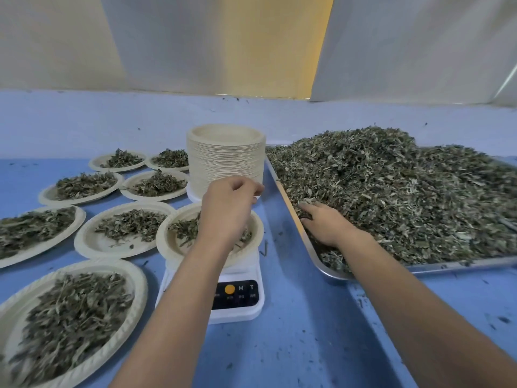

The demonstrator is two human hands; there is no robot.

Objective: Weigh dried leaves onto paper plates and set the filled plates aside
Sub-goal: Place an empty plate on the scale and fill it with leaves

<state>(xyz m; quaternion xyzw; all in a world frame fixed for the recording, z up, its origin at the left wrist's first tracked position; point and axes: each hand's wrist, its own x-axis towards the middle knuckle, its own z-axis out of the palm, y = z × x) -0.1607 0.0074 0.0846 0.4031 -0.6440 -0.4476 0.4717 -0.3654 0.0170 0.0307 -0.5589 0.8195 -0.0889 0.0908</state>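
Observation:
A paper plate [170, 242] with a small heap of dried leaves sits on the white digital scale [237, 309]. My left hand [226, 208] hovers over this plate, its fingers curled together around a pinch of dried leaves that the hand mostly hides. My right hand [326, 225] rests in the metal tray [333, 271], fingers fairly straight and pushed into the near edge of the big pile of dried leaves [391, 186].
A tall stack of empty paper plates [225, 155] stands behind the scale. Several filled plates [117, 231] cover the blue table [302, 331] to the left, the nearest one [70, 317] at the front left corner. Pale sheets hang behind the table.

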